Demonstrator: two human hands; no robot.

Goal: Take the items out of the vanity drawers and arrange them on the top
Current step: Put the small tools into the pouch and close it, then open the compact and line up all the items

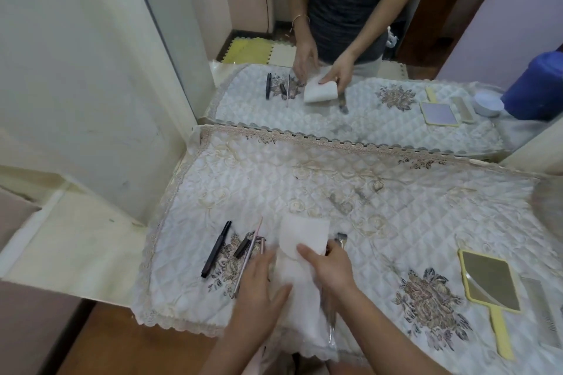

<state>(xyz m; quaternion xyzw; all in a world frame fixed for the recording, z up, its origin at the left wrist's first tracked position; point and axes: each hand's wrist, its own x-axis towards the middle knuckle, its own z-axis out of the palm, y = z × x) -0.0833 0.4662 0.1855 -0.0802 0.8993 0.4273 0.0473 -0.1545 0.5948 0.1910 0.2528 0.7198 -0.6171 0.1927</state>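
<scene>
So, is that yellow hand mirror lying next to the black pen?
No, the yellow hand mirror lies at the far right, while the black pen lies far over at the left.

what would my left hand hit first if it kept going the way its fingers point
Likely the short pink tube, just past the left hand fingertips, beside the white cloth; depth unclear.

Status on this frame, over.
Left hand flat on white cloth. Right hand grips cloth, brush beside it. Black pen left, mirror right, clear of both hands.
</scene>
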